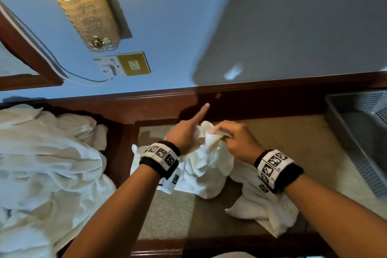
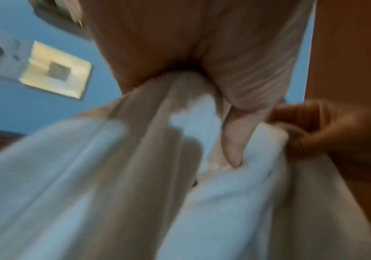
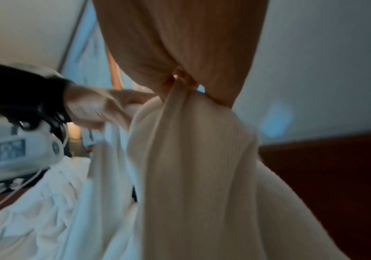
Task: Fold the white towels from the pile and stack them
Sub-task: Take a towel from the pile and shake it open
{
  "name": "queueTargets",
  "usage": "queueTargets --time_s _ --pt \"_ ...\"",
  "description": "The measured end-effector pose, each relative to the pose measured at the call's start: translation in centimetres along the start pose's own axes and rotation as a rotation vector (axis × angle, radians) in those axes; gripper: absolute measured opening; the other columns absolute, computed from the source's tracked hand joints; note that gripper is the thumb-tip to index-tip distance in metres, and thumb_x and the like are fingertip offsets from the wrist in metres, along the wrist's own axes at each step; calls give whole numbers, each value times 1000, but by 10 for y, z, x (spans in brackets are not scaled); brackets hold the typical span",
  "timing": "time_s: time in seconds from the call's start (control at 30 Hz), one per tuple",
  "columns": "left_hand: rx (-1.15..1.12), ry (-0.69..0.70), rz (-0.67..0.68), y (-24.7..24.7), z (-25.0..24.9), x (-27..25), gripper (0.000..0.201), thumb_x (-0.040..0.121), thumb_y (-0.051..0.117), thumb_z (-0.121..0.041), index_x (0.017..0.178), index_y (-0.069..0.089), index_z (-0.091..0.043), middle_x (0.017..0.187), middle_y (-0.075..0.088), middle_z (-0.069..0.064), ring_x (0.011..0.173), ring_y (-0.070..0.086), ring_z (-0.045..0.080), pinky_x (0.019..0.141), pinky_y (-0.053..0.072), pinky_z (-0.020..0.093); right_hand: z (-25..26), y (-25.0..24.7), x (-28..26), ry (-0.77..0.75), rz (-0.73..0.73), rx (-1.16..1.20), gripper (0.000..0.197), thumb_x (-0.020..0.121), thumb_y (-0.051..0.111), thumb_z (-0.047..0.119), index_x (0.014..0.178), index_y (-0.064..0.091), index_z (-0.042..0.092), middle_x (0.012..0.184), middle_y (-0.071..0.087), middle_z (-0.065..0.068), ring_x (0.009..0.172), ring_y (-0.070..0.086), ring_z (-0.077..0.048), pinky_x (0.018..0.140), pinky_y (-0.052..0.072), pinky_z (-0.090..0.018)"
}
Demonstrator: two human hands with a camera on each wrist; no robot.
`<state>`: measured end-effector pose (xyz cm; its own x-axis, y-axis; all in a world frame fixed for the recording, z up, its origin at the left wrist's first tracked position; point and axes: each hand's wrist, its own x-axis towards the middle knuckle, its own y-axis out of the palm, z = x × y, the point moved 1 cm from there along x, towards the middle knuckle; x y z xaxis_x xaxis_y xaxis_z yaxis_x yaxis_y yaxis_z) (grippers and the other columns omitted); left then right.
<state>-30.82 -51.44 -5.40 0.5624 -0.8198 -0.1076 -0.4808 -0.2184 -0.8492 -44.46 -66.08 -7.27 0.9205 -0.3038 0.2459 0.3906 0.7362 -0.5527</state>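
A crumpled white towel (image 1: 206,165) hangs above the table's middle, held up by both hands. My left hand (image 1: 189,133) grips a bunched fold of it (image 2: 180,91), with the index finger pointing straight out toward the wall. Just right of it, my right hand (image 1: 230,135) pinches the towel's upper edge (image 3: 181,98) between curled fingers. The cloth drapes down from both grips, its lower end resting on the table. A big pile of white towels (image 1: 46,165) lies at the left. Another white towel (image 1: 266,213) lies crumpled under my right forearm.
The table (image 1: 282,132) has a tan top with a dark wood rim, set against a blue wall. A grey perforated plastic basket (image 1: 360,132) stands at the right edge. A lit wall lamp (image 1: 83,8) and a switch plate (image 1: 134,64) hang above.
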Motion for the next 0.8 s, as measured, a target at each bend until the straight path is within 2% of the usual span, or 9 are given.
queueTargets --time_s 0.07,0.1,0.2,0.3,0.47,0.53,0.63,0.7,0.8 --pt "0 57 47 10 -8 15 42 88 67 -15 124 64 -36 71 61 -9 68 61 20 70 54 38 13 -13 6 -66 -19 -45 31 78 58 0 102 72 15 91 65 18 85 60 -10 80 46 -21" --pt "-13 62 29 9 -8 21 19 90 65 -16 98 66 -34 73 63 -9 73 64 22 73 55 40 13 -19 8 -48 -49 -58 33 77 59 -1 104 69 16 93 63 16 87 60 -9 80 47 -20" --pt "-160 41 -89 -4 6 30 26 94 66 -24 74 59 -40 68 61 -13 67 59 12 71 48 37 -22 -37 -1 113 -164 -215 47 70 58 -14 105 63 18 100 57 3 91 59 -14 78 52 -30" --pt "-286 71 -139 -26 19 28 20 86 64 -35 72 63 -48 64 59 -14 65 55 15 67 47 38 -59 -49 -12 296 -243 -346 40 71 56 -12 95 64 19 95 62 -4 88 62 -31 73 52 -38" --pt "-76 -191 -216 -39 46 36 23 95 61 -23 78 62 -38 80 66 -2 83 65 30 72 48 40 -64 -65 -6 410 -499 -225 31 76 64 -9 94 70 15 97 64 -5 88 64 -25 74 48 -29" --pt "156 -243 -183 -36 35 35 21 97 57 -24 115 62 -34 100 71 7 97 67 36 78 49 40 -56 -71 2 349 -477 -140 29 80 62 -9 87 73 16 85 71 2 82 68 -19 70 49 -26" --pt "335 -4 -73 -13 -21 31 76 97 62 -39 160 20 -37 100 74 6 95 69 33 76 48 36 -25 -69 16 213 -395 -16 37 84 54 -10 91 76 18 86 74 10 83 68 0 74 51 -15" --pt "303 95 -26 3 -55 32 69 96 60 -55 156 30 -41 99 75 2 96 69 29 75 47 36 -2 -64 23 115 -371 61 34 86 53 -10 93 76 15 90 75 9 87 68 0 78 50 -12" --pt "216 72 -95 1 -63 39 22 103 49 -46 114 64 -34 97 73 -1 97 67 31 70 41 35 5 -68 21 -18 -389 21 21 87 63 -4 95 75 11 92 72 3 88 67 -5 79 48 -11"
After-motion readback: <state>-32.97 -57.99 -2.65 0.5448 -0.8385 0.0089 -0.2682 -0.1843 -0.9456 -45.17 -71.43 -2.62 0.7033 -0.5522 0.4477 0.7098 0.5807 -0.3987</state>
